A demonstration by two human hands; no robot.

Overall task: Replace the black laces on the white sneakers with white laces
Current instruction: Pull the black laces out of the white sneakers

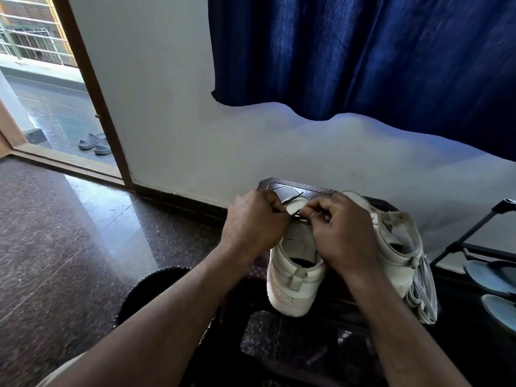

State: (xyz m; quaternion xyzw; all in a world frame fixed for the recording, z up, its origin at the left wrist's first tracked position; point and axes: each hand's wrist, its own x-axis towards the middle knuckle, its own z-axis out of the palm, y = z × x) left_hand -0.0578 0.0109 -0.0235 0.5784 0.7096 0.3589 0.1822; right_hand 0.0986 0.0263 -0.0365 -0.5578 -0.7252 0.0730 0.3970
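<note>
**Both hands on the black lace, over the near sneaker**

Left hand (255, 219): knuckles up, fingers curled tight, fingertips pinching the black lace (295, 215) at the front of the shoe's throat. Forearm comes in from lower left.

Right hand (340, 233): also knuckles up, fingers bent inward, thumb and forefinger nipping the same lace just beside the left hand. One loose lace end sticks up past the fingers toward the wall.

Near sneaker (293, 275): white, heel toward the camera, toe toward the wall, standing on a dark stool (279, 184) with a patterned top. Both hands cover its eyelet rows, so how much lace is threaded cannot be told.

Second sneaker (396, 247): white, just right of the first, partly behind the right wrist. White laces (421, 291) hang in a bunch down its outer side.

Around: blue curtain (363, 51) above on the pale wall; open doorway far left with a pair of grey slippers (92, 143) outside; black shoe rack (474, 227) at right edge holding blue sandals (491, 275); polished speckled floor (55, 233).
</note>
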